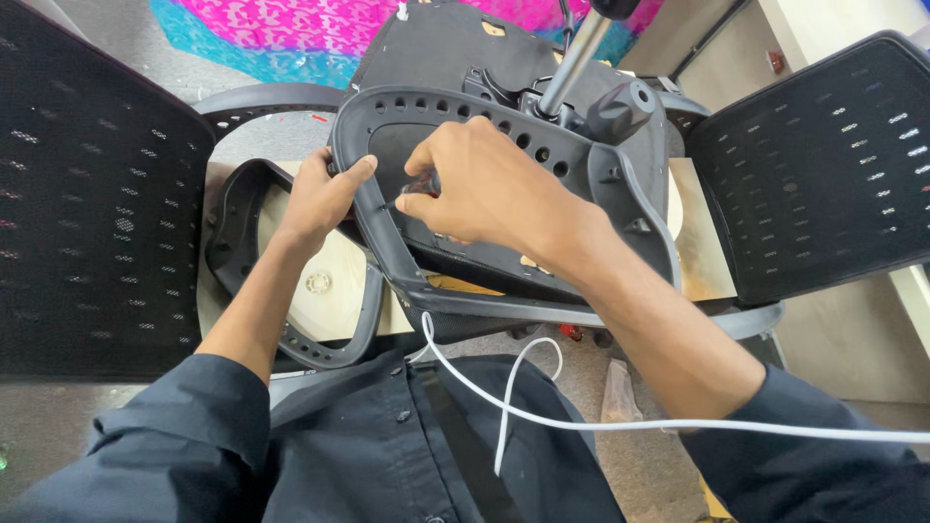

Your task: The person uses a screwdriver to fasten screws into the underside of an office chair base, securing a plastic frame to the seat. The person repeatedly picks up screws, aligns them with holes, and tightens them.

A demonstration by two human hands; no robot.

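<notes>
Over on the left, our left hand has its fingers curled tight round the edge of the grey plastic chair frame, thumb on top. Right hand pinches a small screwdriver, fingers closed on its handle, tip against the frame. The frame's tilted, dotted with holes, sitting between 2 black mesh panels.

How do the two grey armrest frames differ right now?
The upper armrest frame sits on the upturned chair seat, gripped by the left hand, while the right hand works a small tool on it. The lower armrest frame lies loose and untouched on the board. Both are grey with a row of holes.
</notes>
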